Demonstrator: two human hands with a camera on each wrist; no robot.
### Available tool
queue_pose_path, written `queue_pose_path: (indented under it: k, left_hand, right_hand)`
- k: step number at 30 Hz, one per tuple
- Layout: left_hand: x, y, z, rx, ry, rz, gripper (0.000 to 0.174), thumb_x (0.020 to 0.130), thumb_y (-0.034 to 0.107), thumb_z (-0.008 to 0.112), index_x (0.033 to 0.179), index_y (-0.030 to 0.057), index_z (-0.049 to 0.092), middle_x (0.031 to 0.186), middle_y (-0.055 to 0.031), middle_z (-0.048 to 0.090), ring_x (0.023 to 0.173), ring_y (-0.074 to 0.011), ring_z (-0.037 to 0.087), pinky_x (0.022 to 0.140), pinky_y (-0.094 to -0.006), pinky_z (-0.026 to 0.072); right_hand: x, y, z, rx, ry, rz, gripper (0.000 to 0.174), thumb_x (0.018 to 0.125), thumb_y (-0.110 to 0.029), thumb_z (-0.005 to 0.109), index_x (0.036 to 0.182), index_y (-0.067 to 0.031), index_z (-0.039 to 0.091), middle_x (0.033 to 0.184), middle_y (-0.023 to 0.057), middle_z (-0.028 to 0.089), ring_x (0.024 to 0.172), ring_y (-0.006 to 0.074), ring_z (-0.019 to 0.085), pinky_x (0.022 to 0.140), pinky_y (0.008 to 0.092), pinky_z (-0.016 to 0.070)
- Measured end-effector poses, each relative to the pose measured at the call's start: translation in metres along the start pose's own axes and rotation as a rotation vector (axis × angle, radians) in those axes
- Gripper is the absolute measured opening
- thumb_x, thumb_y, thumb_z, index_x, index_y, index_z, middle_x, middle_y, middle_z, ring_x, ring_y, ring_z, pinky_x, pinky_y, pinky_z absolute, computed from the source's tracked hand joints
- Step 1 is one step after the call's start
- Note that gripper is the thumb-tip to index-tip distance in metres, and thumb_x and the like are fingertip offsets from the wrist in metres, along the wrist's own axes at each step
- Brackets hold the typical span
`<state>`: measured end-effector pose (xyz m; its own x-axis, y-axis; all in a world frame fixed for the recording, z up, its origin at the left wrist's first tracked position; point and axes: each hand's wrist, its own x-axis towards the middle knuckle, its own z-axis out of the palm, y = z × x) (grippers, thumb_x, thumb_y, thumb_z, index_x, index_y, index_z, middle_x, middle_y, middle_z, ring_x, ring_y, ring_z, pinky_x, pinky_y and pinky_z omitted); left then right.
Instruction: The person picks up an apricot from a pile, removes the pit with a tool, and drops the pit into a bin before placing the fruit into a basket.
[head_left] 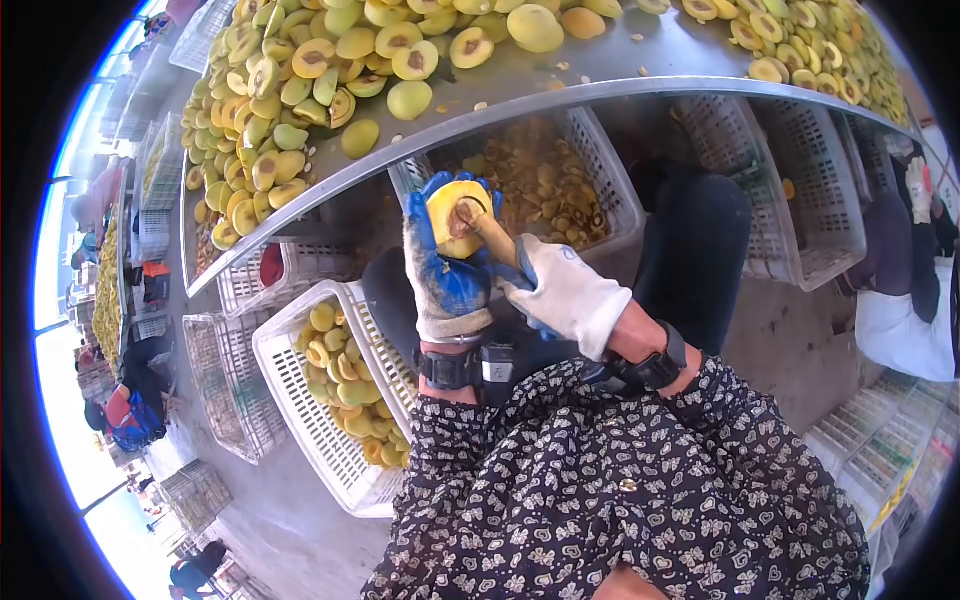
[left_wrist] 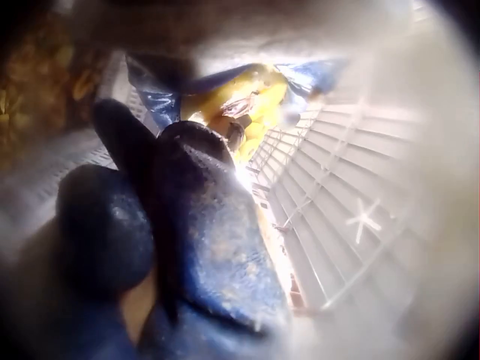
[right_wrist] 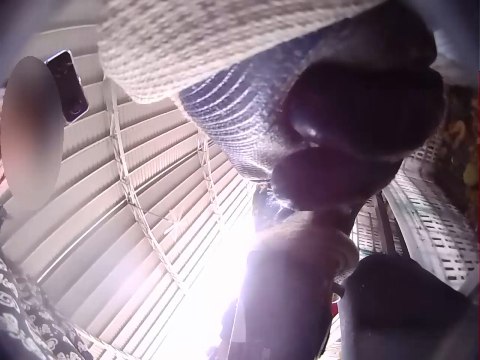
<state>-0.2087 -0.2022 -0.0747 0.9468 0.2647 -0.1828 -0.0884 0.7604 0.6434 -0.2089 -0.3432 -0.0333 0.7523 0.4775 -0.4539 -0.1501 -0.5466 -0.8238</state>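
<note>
My left hand (head_left: 447, 282), in a white glove with a blue coated palm, holds a halved yellow stone fruit (head_left: 442, 222), cut face up, with a brown pit area at its middle. A wooden-handled tool (head_left: 498, 243) is gripped in my right hand (head_left: 575, 295), gloved alike. The tool's far end meets the brown middle of the fruit, and its tip is partly hidden there. In the left wrist view the yellow flesh (left_wrist: 268, 109) shows beyond blue gloved fingers (left_wrist: 217, 232). Dark, curled glove fingers (right_wrist: 360, 112) fill much of the right wrist view.
A metal table (head_left: 590, 92) bears heaps of halved fruit (head_left: 290, 120) ahead. Below its edge, a crate (head_left: 622, 190) holds yellow-brown scraps. Another white crate (head_left: 300, 400) with fruit halves stands at my left. More crates (head_left: 745, 190) and a person (head_left: 905, 310) are at the right.
</note>
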Motion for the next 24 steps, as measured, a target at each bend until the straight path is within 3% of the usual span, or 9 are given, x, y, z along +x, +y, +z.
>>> queue_pose_path:
  k: [4,8,9,13,14,16,19,21,24]
  left_hand:
    - [-0.001,0.01,0.004,-0.03,0.039,-0.144,0.046,0.095,0.04,0.043,0.118,0.0006,0.05,0.11,-0.0136,0.059,0.101,-0.0249,0.058,0.091,-0.0393,0.0467]
    - [-0.005,0.011,-0.003,-0.041,0.079,-0.417,0.044,0.095,0.038,0.044,0.113,-0.001,0.054,0.107,-0.0109,0.061,0.098,-0.0209,0.059,0.086,-0.0359,0.0489]
    - [-0.013,0.012,0.004,0.232,-0.208,-0.12,0.04,0.096,0.034,0.045,0.113,-0.0001,0.056,0.108,-0.011,0.061,0.099,-0.0205,0.058,0.088,-0.0353,0.0479]
    - [-0.013,0.004,-0.012,-0.136,0.013,-0.325,0.039,0.095,0.03,0.048,0.122,0.0015,0.05,0.115,-0.0106,0.057,0.105,-0.0204,0.056,0.092,-0.0329,0.046]
    - [-0.016,0.002,-0.013,-0.139,0.02,-0.323,0.039,0.095,0.03,0.048,0.122,0.0015,0.05,0.115,-0.0106,0.057,0.105,-0.0204,0.056,0.092,-0.0329,0.046]
    - [-0.023,-0.002,-0.012,0.11,0.042,-0.141,0.041,0.095,0.03,0.047,0.124,0.0015,0.047,0.117,-0.0107,0.056,0.106,-0.0212,0.056,0.093,-0.0335,0.0457]
    - [-0.015,0.002,-0.024,-0.068,0.059,-0.244,0.043,0.096,0.036,0.044,0.121,0.0013,0.049,0.111,-0.0133,0.059,0.101,-0.0238,0.058,0.088,-0.0356,0.0484]
    - [-0.014,0.006,-0.025,-0.092,0.088,-0.265,0.045,0.096,0.038,0.042,0.12,0.0012,0.05,0.108,-0.0138,0.06,0.098,-0.0249,0.059,0.087,-0.0364,0.0489]
    - [-0.015,0.005,-0.023,-0.029,0.096,-0.23,0.048,0.095,0.041,0.04,0.119,0.0009,0.051,0.104,-0.0144,0.061,0.094,-0.0267,0.061,0.086,-0.0383,0.0498]
  right_hand:
    - [-0.003,-0.003,-0.013,0.429,0.16,-0.019,0.026,0.084,-0.018,0.062,0.1,-0.0001,0.052,0.069,0.0053,0.057,0.051,0.0088,0.052,0.045,0.0254,0.0427]
    - [0.024,0.009,-0.025,0.294,0.217,-0.117,0.027,0.083,-0.021,0.064,0.099,-0.0014,0.054,0.067,0.0081,0.06,0.054,0.0142,0.057,0.05,0.0312,0.0454]
    - [0.035,0.023,-0.016,0.287,0.214,-0.128,0.026,0.083,-0.021,0.063,0.098,-0.0013,0.055,0.067,0.0077,0.059,0.055,0.0141,0.057,0.051,0.0311,0.0454]
    - [0.029,0.024,0.007,0.678,0.087,0.119,0.023,0.085,-0.024,0.063,0.089,-0.0028,0.055,0.063,0.0058,0.056,0.05,0.0138,0.054,0.044,0.0295,0.0434]
    - [0.022,0.023,0.014,0.918,0.029,0.234,0.023,0.086,-0.026,0.063,0.087,-0.0038,0.055,0.062,0.005,0.055,0.047,0.0132,0.052,0.041,0.0287,0.0424]
    - [0.013,0.026,0.024,0.953,-0.046,0.151,0.025,0.087,-0.027,0.062,0.084,-0.004,0.053,0.061,0.0023,0.052,0.043,0.0095,0.047,0.036,0.0255,0.0393]
    - [0.003,0.026,0.017,0.728,-0.135,0.111,0.028,0.087,-0.027,0.062,0.089,-0.0018,0.052,0.066,0.0091,0.058,0.05,0.0198,0.056,0.046,0.0327,0.0456]
    - [-0.001,0.023,0.012,-0.201,0.066,-0.219,0.034,0.081,-0.026,0.066,0.096,0.0007,0.05,0.073,0.0173,0.061,0.066,0.0315,0.062,0.058,0.0384,0.0471]
    - [-0.007,0.004,0.001,-0.251,-0.045,-0.056,0.032,0.083,-0.025,0.06,0.098,0.0015,0.05,0.085,0.0252,0.061,0.086,0.041,0.059,0.076,0.0451,0.0443]
